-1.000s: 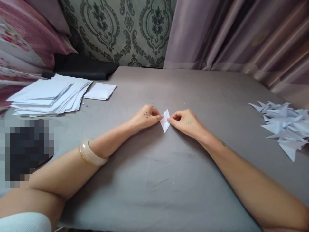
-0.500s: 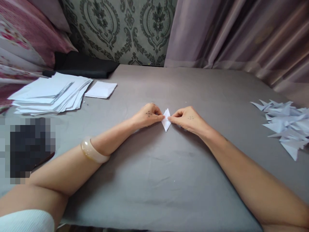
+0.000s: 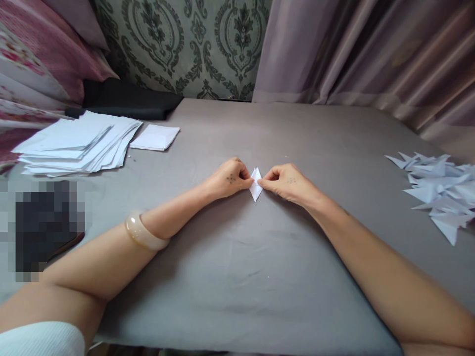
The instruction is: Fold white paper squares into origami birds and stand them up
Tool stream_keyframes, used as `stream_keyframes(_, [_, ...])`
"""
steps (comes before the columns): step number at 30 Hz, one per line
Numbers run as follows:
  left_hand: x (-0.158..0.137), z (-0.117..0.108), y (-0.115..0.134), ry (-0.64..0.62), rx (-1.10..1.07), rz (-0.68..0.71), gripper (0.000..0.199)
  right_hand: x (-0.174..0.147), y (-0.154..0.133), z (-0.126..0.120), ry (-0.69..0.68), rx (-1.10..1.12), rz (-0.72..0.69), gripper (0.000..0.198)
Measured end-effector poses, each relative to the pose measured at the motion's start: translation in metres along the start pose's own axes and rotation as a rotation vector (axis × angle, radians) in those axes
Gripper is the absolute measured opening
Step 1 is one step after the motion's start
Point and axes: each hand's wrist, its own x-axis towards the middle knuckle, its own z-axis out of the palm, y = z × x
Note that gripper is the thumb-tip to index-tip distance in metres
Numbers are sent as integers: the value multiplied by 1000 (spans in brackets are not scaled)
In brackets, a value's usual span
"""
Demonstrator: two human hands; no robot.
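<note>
A small white folded paper, shaped like a narrow diamond, is held near the middle of the grey-covered table. My left hand pinches its left edge between thumb and fingers. On the opposite edge, my right hand is closed in a similar pinch. One point of the paper faces me and the other faces away, where the tip looks split. Parts of both edges are hidden behind my thumbs.
At the left lie a loose stack of white sheets and a smaller pile of square paper. Folded pointed paper pieces are heaped at the right. Black cloth lies at the back left; a blurred-out dark object is near my left forearm.
The paper diamond looks slightly narrower, and its far tip sits a little lower. My left hand has shifted slightly to the right; my right hand has barely moved.
</note>
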Motion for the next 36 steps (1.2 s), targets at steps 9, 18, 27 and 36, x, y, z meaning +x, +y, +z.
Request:
stream_keyframes(9, [-8,6,-5,85,136,322,10,-2,14,3,83,13,-215,17])
stream_keyframes(18, [-28,-5,9,-115,619,482,32,-32,8,6,119,-526,-540,30])
stream_keyframes(27, [-30,-8,11,-118,569,426,33,-43,-3,-3,33,-717,-512,39])
stream_keyframes(36, [-30,0,17,32,394,306,32,-13,19,6,203,27,-287,28])
